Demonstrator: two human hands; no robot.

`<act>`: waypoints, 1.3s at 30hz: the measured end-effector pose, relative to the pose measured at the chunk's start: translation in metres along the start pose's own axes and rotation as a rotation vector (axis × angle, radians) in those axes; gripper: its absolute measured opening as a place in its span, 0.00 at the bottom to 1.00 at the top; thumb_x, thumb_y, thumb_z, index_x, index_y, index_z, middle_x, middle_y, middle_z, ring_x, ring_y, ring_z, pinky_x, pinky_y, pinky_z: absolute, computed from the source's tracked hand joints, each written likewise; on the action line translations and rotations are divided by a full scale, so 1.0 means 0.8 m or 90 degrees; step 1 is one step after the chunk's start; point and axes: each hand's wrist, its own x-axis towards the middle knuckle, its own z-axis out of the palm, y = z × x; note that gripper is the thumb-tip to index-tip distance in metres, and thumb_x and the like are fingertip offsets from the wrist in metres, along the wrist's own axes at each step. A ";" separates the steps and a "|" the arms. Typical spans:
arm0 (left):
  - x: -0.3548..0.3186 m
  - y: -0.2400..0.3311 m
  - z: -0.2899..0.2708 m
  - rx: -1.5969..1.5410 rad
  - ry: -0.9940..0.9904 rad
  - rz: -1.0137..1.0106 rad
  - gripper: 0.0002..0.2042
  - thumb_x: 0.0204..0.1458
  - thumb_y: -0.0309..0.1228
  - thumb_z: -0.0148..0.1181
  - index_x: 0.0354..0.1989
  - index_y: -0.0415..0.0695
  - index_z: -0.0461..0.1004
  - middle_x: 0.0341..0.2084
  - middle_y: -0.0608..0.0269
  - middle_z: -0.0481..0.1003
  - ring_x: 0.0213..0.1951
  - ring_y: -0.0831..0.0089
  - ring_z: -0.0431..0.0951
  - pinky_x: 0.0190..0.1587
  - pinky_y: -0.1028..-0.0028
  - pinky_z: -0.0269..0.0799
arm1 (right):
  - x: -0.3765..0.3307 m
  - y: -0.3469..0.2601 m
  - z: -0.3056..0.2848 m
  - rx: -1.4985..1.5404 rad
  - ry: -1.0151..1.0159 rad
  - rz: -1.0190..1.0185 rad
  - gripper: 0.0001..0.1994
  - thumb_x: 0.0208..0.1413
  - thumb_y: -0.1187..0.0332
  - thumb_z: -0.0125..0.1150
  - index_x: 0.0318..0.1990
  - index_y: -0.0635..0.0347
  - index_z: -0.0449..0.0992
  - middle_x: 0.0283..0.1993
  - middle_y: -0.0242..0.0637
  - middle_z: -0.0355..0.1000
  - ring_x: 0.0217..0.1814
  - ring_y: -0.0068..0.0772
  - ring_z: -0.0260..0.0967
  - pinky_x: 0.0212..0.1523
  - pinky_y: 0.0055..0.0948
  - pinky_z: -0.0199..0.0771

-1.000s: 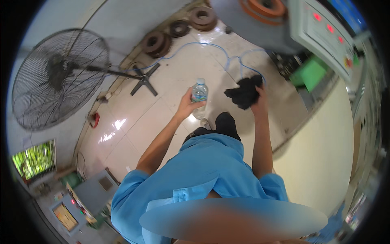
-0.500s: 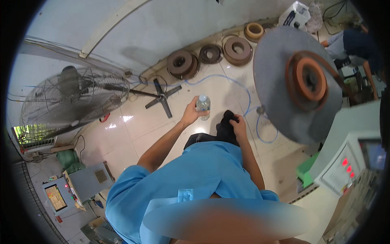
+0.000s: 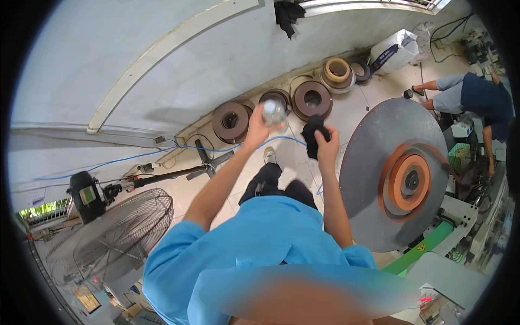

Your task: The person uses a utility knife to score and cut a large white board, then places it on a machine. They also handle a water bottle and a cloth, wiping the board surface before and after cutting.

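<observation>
My left hand (image 3: 259,131) is wrapped round a clear plastic bottle (image 3: 274,112) with a pale cap, held out in front of me and slightly blurred. In my right hand (image 3: 328,146) a bunched black cloth (image 3: 313,136) is gripped between thumb and fingers. The cloth hangs a little to the right of the bottle, apart from it. Both hands are raised above the tiled floor, in front of several coils of brown strip along the wall. What the bottle contains is hard to make out.
A large grey disc with an orange-brown coil (image 3: 410,181) stands at my right, beside a green machine arm (image 3: 420,248). At left is a big caged fan (image 3: 111,233) on a stand. A co-worker (image 3: 482,97) bends at far right. A white sack (image 3: 395,51) leans by the wall.
Both hands have risen and moved forward, the left with the bottle and the right with the black cloth. The view has shifted, bringing the wall, window edge and co-worker further into sight.
</observation>
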 end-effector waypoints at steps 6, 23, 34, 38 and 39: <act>0.272 0.043 0.047 0.057 -0.046 0.076 0.32 0.39 0.30 0.79 0.55 0.40 0.70 0.48 0.59 0.75 0.50 0.69 0.76 0.55 0.67 0.71 | 0.094 -0.029 0.028 -0.053 0.066 -0.014 0.15 0.56 0.71 0.65 0.49 0.64 0.70 0.43 0.37 0.72 0.43 0.25 0.70 0.46 0.26 0.72; 0.718 -0.030 0.194 0.217 0.142 0.168 0.32 0.36 0.38 0.79 0.50 0.40 0.71 0.47 0.52 0.74 0.49 0.54 0.76 0.53 0.60 0.70 | 0.493 0.011 0.057 -0.054 0.205 -0.012 0.15 0.59 0.70 0.65 0.49 0.67 0.71 0.45 0.37 0.73 0.47 0.25 0.69 0.51 0.25 0.69; 0.705 -0.039 0.251 0.291 0.294 -0.026 0.39 0.41 0.39 0.76 0.56 0.37 0.58 0.51 0.45 0.66 0.51 0.46 0.72 0.53 0.55 0.68 | 0.811 -0.066 0.170 -0.116 0.173 -0.343 0.17 0.55 0.68 0.59 0.51 0.63 0.75 0.50 0.50 0.76 0.52 0.52 0.74 0.56 0.41 0.71; 0.711 -0.036 0.258 0.268 0.296 -0.047 0.39 0.40 0.40 0.77 0.55 0.36 0.58 0.51 0.44 0.66 0.53 0.44 0.71 0.54 0.54 0.67 | 0.848 -0.061 0.189 -0.402 0.037 -0.266 0.18 0.55 0.69 0.55 0.53 0.62 0.76 0.56 0.51 0.74 0.59 0.54 0.70 0.61 0.44 0.68; 0.712 -0.036 0.257 0.263 0.286 -0.055 0.40 0.39 0.40 0.77 0.56 0.36 0.58 0.52 0.44 0.66 0.53 0.44 0.71 0.54 0.54 0.67 | 0.845 -0.060 0.187 -0.381 0.051 -0.285 0.18 0.55 0.70 0.55 0.53 0.63 0.76 0.56 0.51 0.73 0.59 0.54 0.70 0.61 0.44 0.68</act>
